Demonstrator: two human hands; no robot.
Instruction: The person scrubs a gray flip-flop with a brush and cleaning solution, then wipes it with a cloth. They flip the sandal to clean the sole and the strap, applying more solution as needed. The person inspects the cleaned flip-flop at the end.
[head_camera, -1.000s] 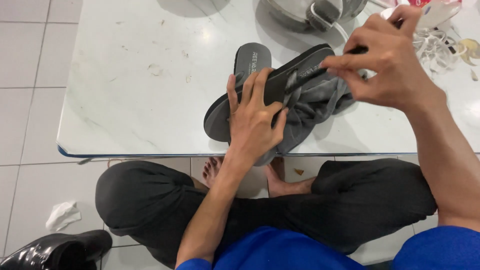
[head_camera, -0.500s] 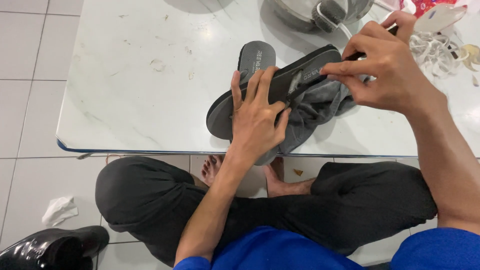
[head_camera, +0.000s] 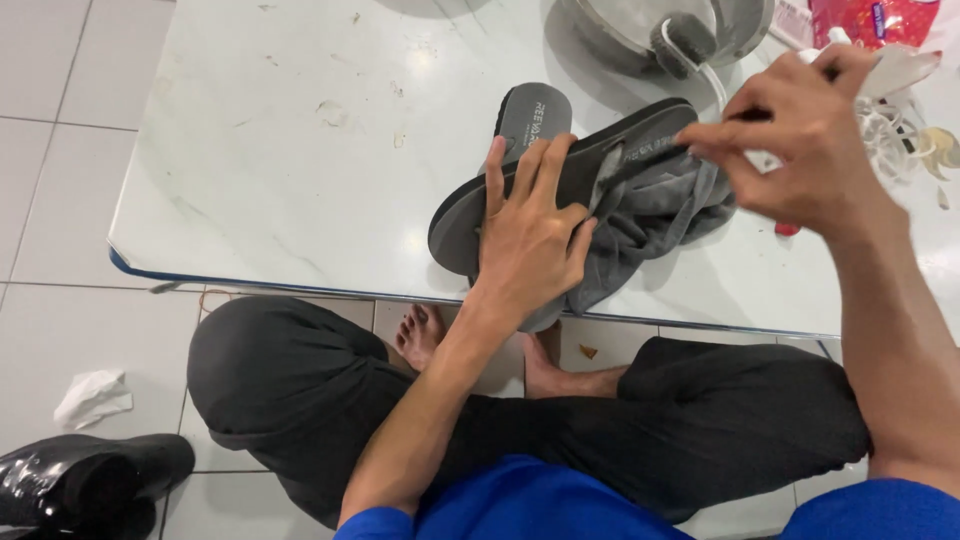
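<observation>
A dark grey flip-flop (head_camera: 600, 160) lies tilted on a crumpled grey cloth (head_camera: 650, 225) near the front edge of a white marble table (head_camera: 300, 180). A second grey flip-flop (head_camera: 535, 115) pokes out behind it. My left hand (head_camera: 530, 235) presses flat on the flip-flop and cloth, fingers spread. My right hand (head_camera: 800, 135) hovers at the flip-flop's far end, fingers pinched on a small thin tool whose shape is hard to make out; its tip touches the sole by the strap.
A round metal appliance (head_camera: 660, 30) with a white cord stands at the back. Red packaging (head_camera: 870, 20) and white clutter (head_camera: 900, 130) lie at the right. On the tiled floor are a black shoe (head_camera: 80, 490) and crumpled tissue (head_camera: 95, 395). My crossed legs sit below the table.
The view has shifted slightly. My right hand has moved a little along the flip-flop's far end. My left hand keeps pressing in the same spot.
</observation>
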